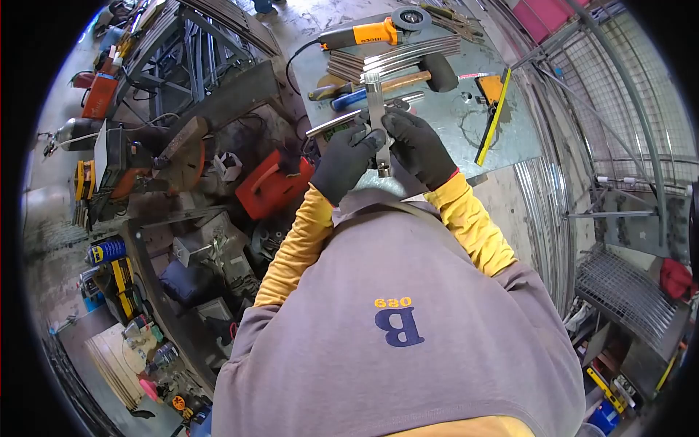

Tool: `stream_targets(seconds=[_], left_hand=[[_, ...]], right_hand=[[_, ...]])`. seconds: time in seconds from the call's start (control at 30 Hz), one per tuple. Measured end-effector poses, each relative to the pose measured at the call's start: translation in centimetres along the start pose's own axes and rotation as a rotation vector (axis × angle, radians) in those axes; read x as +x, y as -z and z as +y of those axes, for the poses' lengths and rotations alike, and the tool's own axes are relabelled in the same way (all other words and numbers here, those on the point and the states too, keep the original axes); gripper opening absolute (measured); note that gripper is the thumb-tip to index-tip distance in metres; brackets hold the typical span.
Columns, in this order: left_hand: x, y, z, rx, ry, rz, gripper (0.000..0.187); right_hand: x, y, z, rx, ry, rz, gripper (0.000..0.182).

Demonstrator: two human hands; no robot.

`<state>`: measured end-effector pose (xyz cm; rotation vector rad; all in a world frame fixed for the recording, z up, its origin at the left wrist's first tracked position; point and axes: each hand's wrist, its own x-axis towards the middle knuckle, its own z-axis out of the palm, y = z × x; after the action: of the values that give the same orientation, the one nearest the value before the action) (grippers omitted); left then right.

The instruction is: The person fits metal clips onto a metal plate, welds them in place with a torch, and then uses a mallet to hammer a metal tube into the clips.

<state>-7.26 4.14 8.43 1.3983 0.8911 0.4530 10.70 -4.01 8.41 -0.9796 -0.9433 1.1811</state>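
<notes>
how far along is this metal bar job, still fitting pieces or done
Still mid-way, it seems. Done: a stack of metal strips lies on the workbench beside the angle grinder. In hand: the left hand and right hand, both gloved, grip a steel bar held upright with a crosspiece. Left: the hammer and yellow square lie unused; no finished assembly shows.

Bright, even daylight is flooding the scene, washing out the floor toward the upper left. The worktop (510, 138) is giving off a pale sheen, and the metal strips (397, 60) on it are catching glints. Shadows are staying soft. Fisheye distortion is bending the edges inside a black circular vignette, where detail is blurring.
</notes>
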Motion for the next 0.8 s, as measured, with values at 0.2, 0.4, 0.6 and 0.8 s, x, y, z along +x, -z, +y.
stream_targets(seconds=[0.2, 0.4, 0.6, 0.8], left_hand=[[-0.2, 0.0, 0.3, 0.006, 0.012, -0.049, 0.046], [-0.5, 0.0, 0.6, -0.082, 0.018, -0.080, 0.037], [-0.4, 0.1, -0.1, -0.122, 0.029, -0.067, 0.035], [-0.2, 0.1, -0.4, -0.108, 0.025, -0.058, 0.035]], right_hand=[[-0.6, 1.0, 1.6, -0.242, 0.140, -0.042, 0.039], [1.1, 1.2, 3.2, 0.577, -0.124, -0.158, 0.063], [1.0, 1.2, 3.7, 0.167, -0.201, -0.035, 0.077], [1.1, 0.4, 3.3, 0.154, -0.084, 0.005, 0.078]])
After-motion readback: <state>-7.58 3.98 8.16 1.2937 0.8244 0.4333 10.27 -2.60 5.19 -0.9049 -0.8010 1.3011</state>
